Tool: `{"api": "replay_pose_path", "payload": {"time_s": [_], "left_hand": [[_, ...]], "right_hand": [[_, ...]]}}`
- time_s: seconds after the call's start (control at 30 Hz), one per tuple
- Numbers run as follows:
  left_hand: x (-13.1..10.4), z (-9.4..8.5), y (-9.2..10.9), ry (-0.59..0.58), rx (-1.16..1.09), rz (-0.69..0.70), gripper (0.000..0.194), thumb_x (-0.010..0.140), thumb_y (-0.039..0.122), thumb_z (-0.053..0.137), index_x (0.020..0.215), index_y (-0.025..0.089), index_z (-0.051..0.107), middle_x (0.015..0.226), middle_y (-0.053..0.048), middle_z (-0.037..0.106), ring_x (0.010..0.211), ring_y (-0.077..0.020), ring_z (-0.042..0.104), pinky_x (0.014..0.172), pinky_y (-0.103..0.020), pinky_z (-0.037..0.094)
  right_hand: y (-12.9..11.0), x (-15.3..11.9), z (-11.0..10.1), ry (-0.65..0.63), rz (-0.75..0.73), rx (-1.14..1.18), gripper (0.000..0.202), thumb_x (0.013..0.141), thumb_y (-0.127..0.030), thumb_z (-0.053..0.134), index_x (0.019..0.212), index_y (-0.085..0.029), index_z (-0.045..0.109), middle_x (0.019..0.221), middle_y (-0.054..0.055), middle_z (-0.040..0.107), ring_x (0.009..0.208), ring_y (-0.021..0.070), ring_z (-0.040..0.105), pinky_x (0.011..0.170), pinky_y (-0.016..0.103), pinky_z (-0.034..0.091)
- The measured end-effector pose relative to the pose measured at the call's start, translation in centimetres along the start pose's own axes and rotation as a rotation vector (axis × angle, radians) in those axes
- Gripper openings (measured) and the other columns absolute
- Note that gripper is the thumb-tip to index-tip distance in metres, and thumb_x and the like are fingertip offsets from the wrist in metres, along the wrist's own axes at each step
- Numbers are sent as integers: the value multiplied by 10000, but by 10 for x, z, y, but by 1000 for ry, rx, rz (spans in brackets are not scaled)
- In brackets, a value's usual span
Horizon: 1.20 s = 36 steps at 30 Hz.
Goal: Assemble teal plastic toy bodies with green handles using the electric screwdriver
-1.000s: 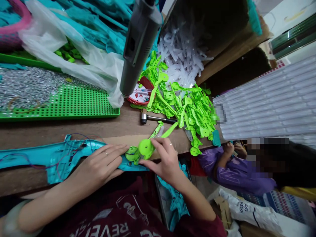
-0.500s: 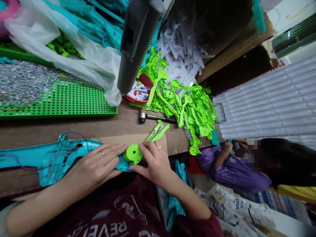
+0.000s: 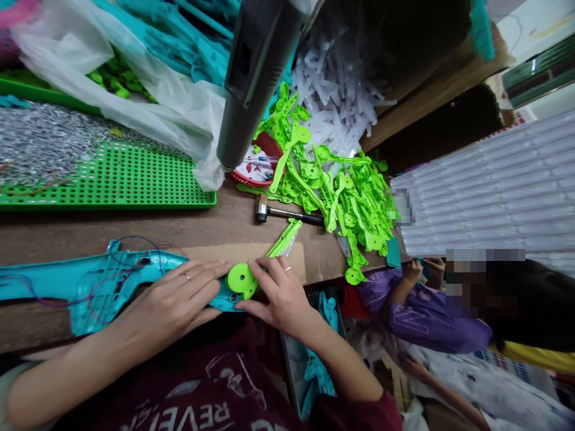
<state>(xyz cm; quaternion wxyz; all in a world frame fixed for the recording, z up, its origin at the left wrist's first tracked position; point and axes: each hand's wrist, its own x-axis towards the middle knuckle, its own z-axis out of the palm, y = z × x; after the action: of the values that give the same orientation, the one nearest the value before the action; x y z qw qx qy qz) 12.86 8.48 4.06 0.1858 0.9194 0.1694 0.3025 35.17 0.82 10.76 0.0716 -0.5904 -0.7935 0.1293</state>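
A long teal plastic shell [image 3: 96,287] with red and blue wires lies at the table's front edge. At its right end sits a lime green part [image 3: 240,279] with a round disc, its arm pointing up and right over a piece of cardboard [image 3: 294,263]. My left hand [image 3: 186,293] lies over the teal shell, fingers together and pressed on it beside the disc. My right hand [image 3: 278,293] grips the green part from the right, fingertips at the disc's edge and thumb low against the teal shell.
Behind the hands lie a hammer [image 3: 287,214], a red basket [image 3: 256,173] and a heap of green parts [image 3: 332,185]. A green tray [image 3: 153,179] of metal pieces stands left. A grey tool [image 3: 256,78] hangs overhead. A person in purple [image 3: 431,317] works at right.
The two halves of the green arm, spread apart before, now lie close together. My hands have barely moved. Another person's arm has appeared at the lower right.
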Motion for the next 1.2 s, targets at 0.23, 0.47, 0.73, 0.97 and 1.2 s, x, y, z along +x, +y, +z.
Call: {"api": "replay_pose_path", "payload": {"time_s": [0.23, 0.47, 0.73, 0.97, 1.2], "left_hand": [[3, 0, -1, -69, 80, 9, 377, 986, 202, 431, 1332, 186, 579, 1354, -138, 621, 1078, -290, 656, 929, -455, 520], [3, -1, 2, -85, 104, 36, 424, 960, 106, 437, 1360, 155, 566, 1392, -115, 613, 1116, -285, 642, 965, -452, 489], [-2, 2, 2, -97, 148, 89, 466, 952, 52, 443, 1397, 150, 537, 1497, -122, 511, 1282, -286, 570, 1062, -452, 456], [-1, 6, -1, -1, 69, 35, 478, 943, 49, 448, 1399, 160, 540, 1426, -127, 584, 1204, -254, 632, 1054, -418, 484], [2, 9, 2, 18, 127, 32, 413, 962, 67, 420, 1330, 136, 594, 1381, -156, 615, 1222, -264, 624, 1047, -429, 490]], "right_hand": [[19, -19, 2, 15, -252, -89, 443, 993, -243, 469, 1385, -38, 505, 1391, 228, 576, 1290, 277, 548, 1024, 423, 530], [40, -22, -1, -2, -465, -217, 418, 984, -131, 495, 1400, -98, 514, 1405, 166, 594, 1258, 240, 589, 970, 387, 577], [46, -14, 10, 65, -539, -248, 364, 982, -171, 514, 1340, -135, 571, 1351, 163, 640, 1158, 260, 650, 820, 397, 602], [58, 13, 3, -173, -577, -33, 354, 997, -271, 506, 1342, -323, 566, 1215, 30, 730, 1054, 205, 696, 797, 360, 621], [49, 40, -9, -149, -987, -295, 290, 970, -110, 471, 1146, -215, 677, 998, 64, 773, 910, 198, 696, 661, 335, 613]]}}
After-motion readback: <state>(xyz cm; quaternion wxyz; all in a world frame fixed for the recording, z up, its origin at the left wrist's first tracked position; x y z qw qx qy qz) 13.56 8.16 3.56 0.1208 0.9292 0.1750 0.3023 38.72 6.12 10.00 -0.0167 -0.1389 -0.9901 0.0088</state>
